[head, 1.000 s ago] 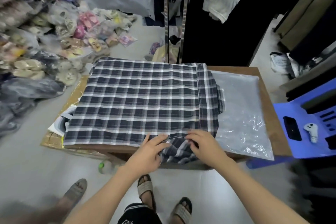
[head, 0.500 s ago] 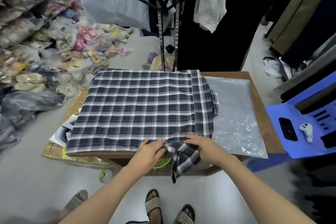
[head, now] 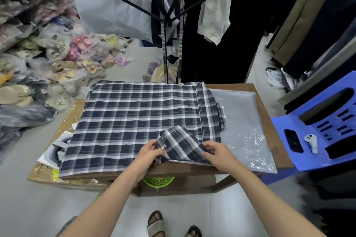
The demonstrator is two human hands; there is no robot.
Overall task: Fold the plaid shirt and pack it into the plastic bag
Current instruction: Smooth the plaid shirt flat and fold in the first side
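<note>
Sleeve turned up on the shirt

The plaid shirt (head: 125, 121) is spread flat on the wooden table (head: 268, 132), and its right edge is laid over the clear plastic bag (head: 244, 121). A sleeve (head: 181, 144) is held doubled over the near edge, pinched on one side by the left hand (head: 149, 152) and on the other by the right hand (head: 217, 154).

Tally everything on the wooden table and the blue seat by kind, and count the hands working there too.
plaid shirt: 1
plastic bag: 1
hands: 2, the left hand and the right hand, both gripping the shirt
black flat object on the blue seat: 1
white controller on the seat: 1
Total: 6
</note>
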